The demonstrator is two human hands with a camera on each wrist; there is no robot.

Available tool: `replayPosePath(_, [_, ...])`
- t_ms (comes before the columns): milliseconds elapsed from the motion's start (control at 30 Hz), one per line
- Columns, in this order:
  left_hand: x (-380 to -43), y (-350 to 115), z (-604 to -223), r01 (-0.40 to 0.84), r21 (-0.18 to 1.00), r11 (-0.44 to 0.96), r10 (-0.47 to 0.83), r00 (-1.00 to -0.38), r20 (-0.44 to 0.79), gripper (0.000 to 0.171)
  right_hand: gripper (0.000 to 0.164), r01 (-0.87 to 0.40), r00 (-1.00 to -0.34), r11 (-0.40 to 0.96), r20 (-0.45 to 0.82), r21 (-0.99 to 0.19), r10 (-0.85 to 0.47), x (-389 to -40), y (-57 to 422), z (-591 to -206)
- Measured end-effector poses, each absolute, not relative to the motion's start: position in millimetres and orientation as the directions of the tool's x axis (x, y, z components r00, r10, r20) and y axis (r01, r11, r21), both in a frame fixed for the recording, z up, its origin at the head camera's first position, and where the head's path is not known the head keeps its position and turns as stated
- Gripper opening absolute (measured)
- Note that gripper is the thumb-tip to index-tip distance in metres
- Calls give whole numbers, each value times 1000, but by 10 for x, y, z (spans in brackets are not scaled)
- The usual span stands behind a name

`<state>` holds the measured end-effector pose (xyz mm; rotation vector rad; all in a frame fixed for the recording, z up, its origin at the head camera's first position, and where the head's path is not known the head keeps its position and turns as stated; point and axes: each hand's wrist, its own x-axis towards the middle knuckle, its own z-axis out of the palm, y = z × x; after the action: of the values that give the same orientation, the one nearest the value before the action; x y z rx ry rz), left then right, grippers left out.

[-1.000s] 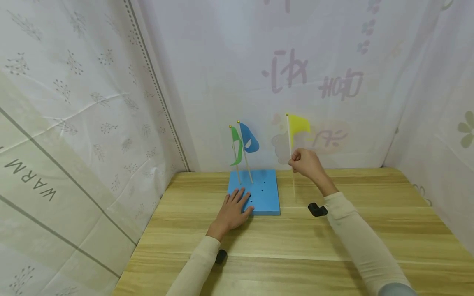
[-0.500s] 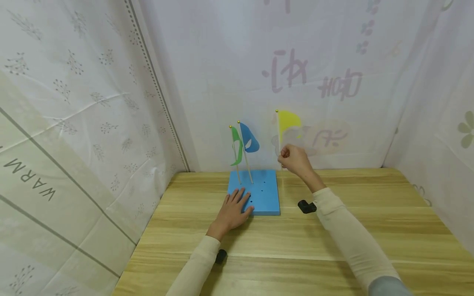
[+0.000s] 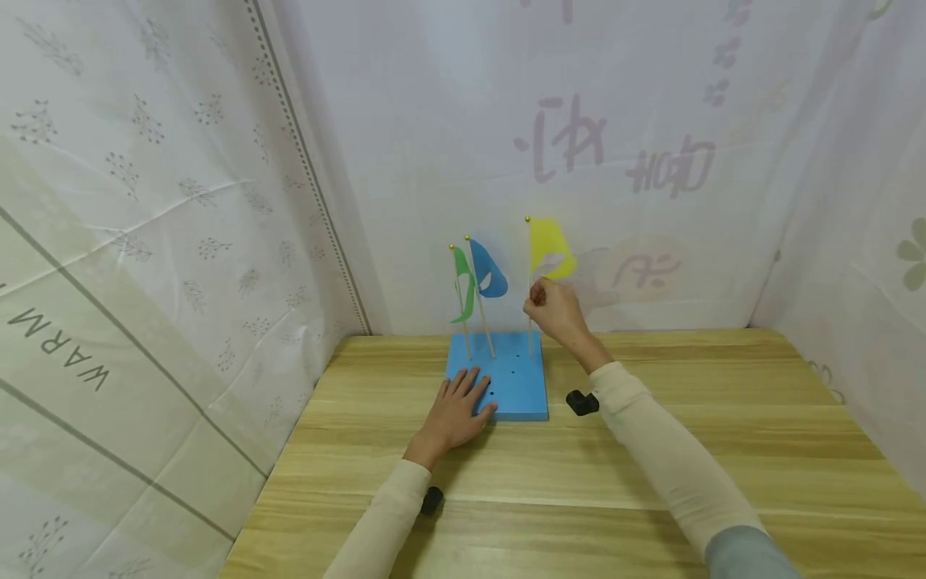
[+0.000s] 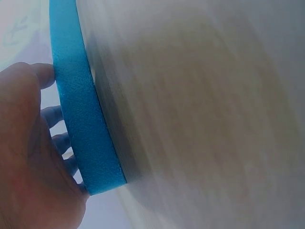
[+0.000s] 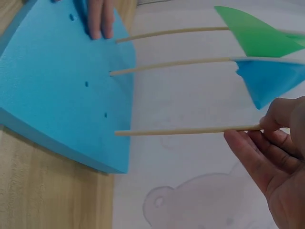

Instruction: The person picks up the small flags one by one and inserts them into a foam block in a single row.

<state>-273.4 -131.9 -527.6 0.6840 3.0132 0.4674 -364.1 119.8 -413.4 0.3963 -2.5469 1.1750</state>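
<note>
My right hand (image 3: pixel 560 312) pinches the thin wooden stick (image 5: pixel 176 131) of a yellow flag (image 3: pixel 551 238) between thumb and fingers. The stick stands nearly upright over the far right part of a blue foam block (image 3: pixel 524 396); in the right wrist view its bare lower end shows at the block, and I cannot tell whether it touches. My left hand (image 3: pixel 452 412) rests with fingers spread on the block's near left part. A green flag (image 3: pixel 469 299) and a blue flag (image 3: pixel 486 269) stand leaning in the block's far left area. Several small holes show in the block's top.
The block lies on a wood-grain table (image 3: pixel 651 498). Printed curtains (image 3: pixel 405 161) hang behind and at both sides. A black wrist device (image 3: pixel 582 403) sits by the right sleeve, and another black device (image 3: pixel 432 501) by the left sleeve.
My right hand has carried the yellow flag left, from beside the block to over its far right part. The left hand and the other two flags have stayed in place.
</note>
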Motion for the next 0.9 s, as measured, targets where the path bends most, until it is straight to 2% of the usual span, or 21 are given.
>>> replayPosePath(533, [-2770,-1320,-5306,422,290,859,427,-903,48,65,11,-396,-901,624,416,-674,-123,-3744,1020,-4328])
replayPosePath(900, [-2826,-1306,-5399,415,277,866,413,-908,68,67,11,-430,-895,628,399,-649,-200,-3782,1018,-4446])
